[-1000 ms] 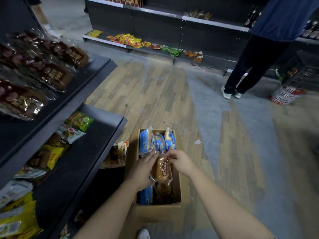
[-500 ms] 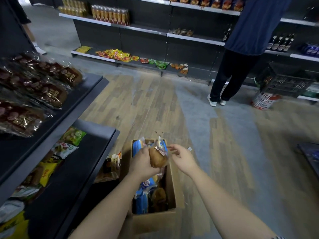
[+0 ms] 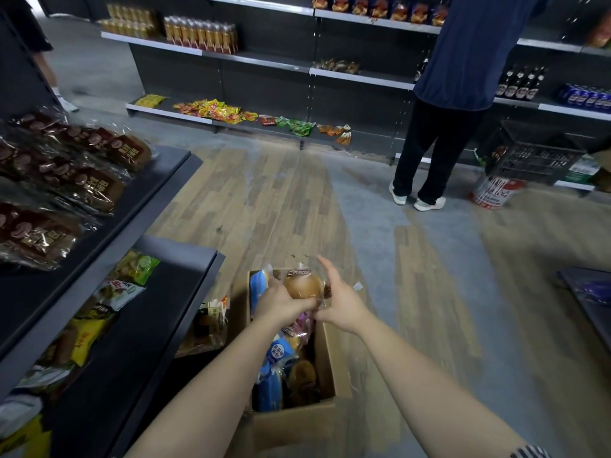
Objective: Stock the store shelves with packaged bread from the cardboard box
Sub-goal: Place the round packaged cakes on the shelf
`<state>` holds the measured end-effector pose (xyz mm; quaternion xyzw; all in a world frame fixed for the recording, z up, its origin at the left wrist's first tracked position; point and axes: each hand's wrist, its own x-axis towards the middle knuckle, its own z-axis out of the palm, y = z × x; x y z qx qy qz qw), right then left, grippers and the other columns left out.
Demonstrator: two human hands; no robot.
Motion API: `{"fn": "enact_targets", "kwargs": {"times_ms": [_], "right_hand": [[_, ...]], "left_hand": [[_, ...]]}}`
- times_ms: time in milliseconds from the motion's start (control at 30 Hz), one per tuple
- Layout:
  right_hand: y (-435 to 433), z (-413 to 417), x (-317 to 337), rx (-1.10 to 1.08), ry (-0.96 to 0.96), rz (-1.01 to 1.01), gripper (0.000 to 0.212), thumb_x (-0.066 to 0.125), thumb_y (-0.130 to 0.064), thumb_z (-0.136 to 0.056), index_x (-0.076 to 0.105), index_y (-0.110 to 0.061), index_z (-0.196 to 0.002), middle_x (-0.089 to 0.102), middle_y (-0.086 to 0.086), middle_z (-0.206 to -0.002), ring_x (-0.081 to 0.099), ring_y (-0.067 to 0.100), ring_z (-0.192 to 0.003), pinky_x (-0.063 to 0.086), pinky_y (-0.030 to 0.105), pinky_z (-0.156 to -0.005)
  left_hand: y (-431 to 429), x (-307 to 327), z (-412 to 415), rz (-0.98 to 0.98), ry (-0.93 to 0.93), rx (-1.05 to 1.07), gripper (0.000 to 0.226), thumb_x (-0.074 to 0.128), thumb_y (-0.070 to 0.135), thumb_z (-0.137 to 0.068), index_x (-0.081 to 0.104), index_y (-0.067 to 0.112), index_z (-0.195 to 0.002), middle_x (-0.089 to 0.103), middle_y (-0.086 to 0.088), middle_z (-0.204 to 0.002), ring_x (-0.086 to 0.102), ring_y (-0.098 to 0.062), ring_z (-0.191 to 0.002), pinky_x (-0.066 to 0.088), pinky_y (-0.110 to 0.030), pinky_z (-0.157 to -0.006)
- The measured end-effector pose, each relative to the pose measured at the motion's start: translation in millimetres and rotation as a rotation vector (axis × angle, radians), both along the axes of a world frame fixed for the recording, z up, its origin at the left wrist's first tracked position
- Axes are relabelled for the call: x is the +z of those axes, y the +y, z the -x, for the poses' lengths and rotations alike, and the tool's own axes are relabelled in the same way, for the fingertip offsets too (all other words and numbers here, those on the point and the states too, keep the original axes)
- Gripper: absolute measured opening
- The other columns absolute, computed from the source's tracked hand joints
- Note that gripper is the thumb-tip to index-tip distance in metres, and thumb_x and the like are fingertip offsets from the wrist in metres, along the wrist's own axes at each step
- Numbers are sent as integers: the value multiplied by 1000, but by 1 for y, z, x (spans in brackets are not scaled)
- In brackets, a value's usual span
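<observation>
Nearest, on the floor just right of the dark shelf unit, the open cardboard box (image 3: 297, 424) stands with blue-wrapped packs (image 3: 269, 385) and a brown loaf (image 3: 302, 375) inside it. Above the box's far end, both bare forearms reach forward. The left hand (image 3: 281, 304) has its fingers curled round a clear-wrapped round bread pack (image 3: 302, 285), holding it clear of the box. The right hand (image 3: 342, 300) lies against the pack's right side with its fingers straight and spread, pointing away, its thumb at the crinkled lower end of the wrapper. To the left, the lower shelf (image 3: 158, 328) carries green and yellow snack bags (image 3: 122, 285) along its left side. The upper shelf (image 3: 145, 193) above it holds a row of dark brown bread packages (image 3: 82, 180). Farther off, across the wood-pattern floor (image 3: 264, 200), a person in a blue top and dark trousers (image 3: 463, 61) stands facing the far shelving (image 3: 264, 61). That shelving bears bottles, cans and scattered coloured sachets. Near this person's feet on the right, a dark plastic crate (image 3: 535, 153) sits on a red-and-white bucket (image 3: 496, 191).
</observation>
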<state>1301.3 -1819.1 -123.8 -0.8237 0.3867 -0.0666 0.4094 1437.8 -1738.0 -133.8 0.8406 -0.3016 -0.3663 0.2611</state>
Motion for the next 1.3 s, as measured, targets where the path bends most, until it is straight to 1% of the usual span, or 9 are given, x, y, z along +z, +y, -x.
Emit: {"fn": "enact_targets", "kwargs": {"times_ms": [67,133,333,500,600,700,800,1200,1300], "right_hand": [[-1,3,4,-5,36,7,102,77,-12,-68,18,-35,-148,60,2,-120,61,16,-93,52,30,-76],[-2,7,6,-32,66,8,90,77,-12,-72,26,-23,-145,56,1,-118,55,15,-96,42,24,-73],[-12,16,14,-15,62,62,73,77,-9,-72,38,-21,-133,52,-11,-93,53,14,-91,37,23,-68],[-16,8,22,10,24,117,71,73,-5,-70,40,-25,-130,51,-13,-91,55,15,-93,42,26,-71],[-18,3,23,14,16,133,72,74,-7,-70,41,-27,-131,58,-5,-108,55,15,-105,45,28,-80],[-22,-9,30,24,-2,225,76,80,-13,-67,45,-26,-134,55,1,-126,52,17,-118,44,32,-97],[-23,-31,40,77,-15,294,81,86,-18,-64,48,-24,-136,56,1,-131,50,18,-122,40,26,-98],[38,-138,72,408,-270,421,81,84,-21,-70,46,-20,-141,53,6,-133,45,22,-127,30,22,-99],[61,-161,86,496,-349,445,78,81,-22,-74,43,-18,-142,50,6,-140,43,21,-130,31,29,-106]], "left_hand": [[1,1,-1,25,51,-58,119,74,76,-46,42,14,-142,61,1,-121,59,-19,-107,50,-32,-88],[3,3,-2,72,59,-122,104,80,67,-58,41,15,-140,56,0,-129,56,-19,-115,46,-31,-91],[9,6,-14,143,-311,-421,121,82,31,-73,-4,23,-157,0,4,-165,16,-20,-149,33,-42,-114],[1,14,-24,178,-434,-495,107,79,29,-75,10,25,-157,18,4,-162,26,-21,-145,32,-45,-114],[-1,22,-31,195,-512,-465,98,80,27,-70,26,25,-151,33,5,-153,41,-21,-134,39,-43,-106],[6,34,-40,223,-593,-432,92,78,30,-68,32,25,-147,37,4,-147,39,-22,-133,34,-41,-107],[20,44,-53,261,-640,-354,87,79,30,-66,38,23,-143,42,2,-140,40,-22,-130,36,-42,-105],[131,83,-104,297,-869,31,86,78,38,-67,40,18,-141,40,-3,-142,41,-26,-129,37,-41,-106],[162,97,-109,265,-955,108,86,77,33,-66,38,20,-142,36,-2,-143,40,-26,-130,35,-41,-106]]}}
